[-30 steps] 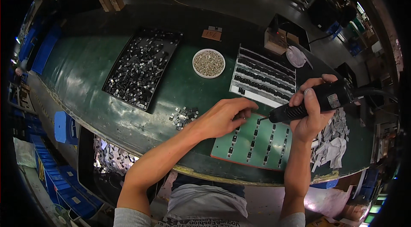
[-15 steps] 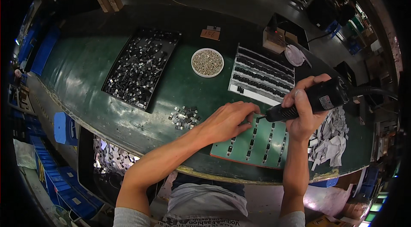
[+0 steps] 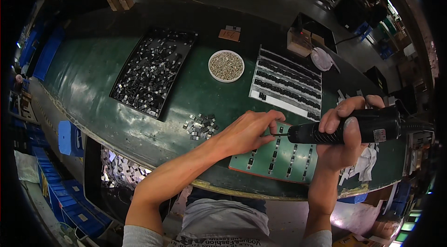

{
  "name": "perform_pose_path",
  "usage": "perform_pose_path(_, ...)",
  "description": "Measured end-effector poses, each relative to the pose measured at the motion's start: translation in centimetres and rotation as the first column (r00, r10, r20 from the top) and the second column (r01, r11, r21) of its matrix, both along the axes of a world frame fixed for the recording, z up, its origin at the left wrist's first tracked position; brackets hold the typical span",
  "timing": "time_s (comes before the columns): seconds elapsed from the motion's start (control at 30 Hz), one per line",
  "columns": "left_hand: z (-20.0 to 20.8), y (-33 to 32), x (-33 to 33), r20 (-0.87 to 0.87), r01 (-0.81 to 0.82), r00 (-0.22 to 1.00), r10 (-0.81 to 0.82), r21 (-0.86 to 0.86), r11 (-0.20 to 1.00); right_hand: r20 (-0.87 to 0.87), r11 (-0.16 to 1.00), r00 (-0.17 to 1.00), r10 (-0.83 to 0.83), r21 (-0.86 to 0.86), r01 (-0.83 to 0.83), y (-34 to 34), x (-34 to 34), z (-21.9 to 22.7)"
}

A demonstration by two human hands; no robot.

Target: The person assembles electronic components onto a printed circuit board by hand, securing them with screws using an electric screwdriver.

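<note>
My right hand (image 3: pixel 339 154) is wrapped round a black electric screwdriver (image 3: pixel 302 134), held nearly level with its thin bit pointing left. The fingers of my left hand (image 3: pixel 247 130) are pinched together right by the bit's tip. Whatever they hold is too small to make out. Below both hands lies a green board (image 3: pixel 260 173) with an orange edge, bearing columns of small black components with metal legs. Part of its upper left is hidden by my left hand. Left of that hand, a small pile of loose black components (image 3: pixel 201 126) rests on the table.
A black tray (image 3: pixel 160 117) full of black components stands at the left. Beyond my left hand is a white bowl (image 3: pixel 226 80) of small metal pieces. A white tray (image 3: pixel 279 102) holds rows of black parts. White strips (image 3: pixel 363 165) lie heaped behind my right hand. A cable trails rightward.
My right hand has drawn the screwdriver slightly right and nearer level, its bit now at my left fingertips rather than down at the board. My left hand has barely moved.
</note>
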State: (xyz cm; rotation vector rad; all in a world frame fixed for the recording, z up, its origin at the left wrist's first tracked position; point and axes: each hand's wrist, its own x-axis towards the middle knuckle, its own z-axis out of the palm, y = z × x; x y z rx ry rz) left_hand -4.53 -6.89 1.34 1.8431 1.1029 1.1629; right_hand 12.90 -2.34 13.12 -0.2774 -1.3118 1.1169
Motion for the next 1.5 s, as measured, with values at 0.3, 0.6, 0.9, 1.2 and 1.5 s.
perform_pose_path(0.3, 0.4, 0.0, -0.4, -0.004, 0.044, 0.999, -0.044, -0.031, 0.999, 0.083, 0.989, 0.995, -0.056, -0.130, 0.067, -0.3, 0.3, -0.6)
perform_pose_path(0.6, 0.1, 0.1, -0.5, -0.044, -0.019, 0.999, 0.020, 0.017, 1.000, 0.101, 0.982, 0.992, -0.074, -0.167, 0.090, -0.3, -0.1, -0.9)
perform_pose_path(0.9, 1.0, 0.9, -3.1, -0.117, -0.274, 0.955, 0.274, 0.019, 0.962, 0.172, 0.992, 0.985, 0.016, -0.127, 0.006, -0.1, -0.5, -1.5)
perform_pose_path(1.2, 2.2, 5.5, -10.7, -0.686, -0.648, 0.532, 0.497, 0.048, 0.760, 0.211, 0.988, 0.977, 0.005, -0.152, 0.027, -0.1, -0.3, -1.5)
perform_pose_path(1.5, 0.5, 8.3, -10.9, -0.585, -0.529, 0.681, 0.440, 0.023, 0.848, 0.051, 0.998, 0.998, -0.024, -0.061, 0.028, 0.7, 0.7, 0.0)
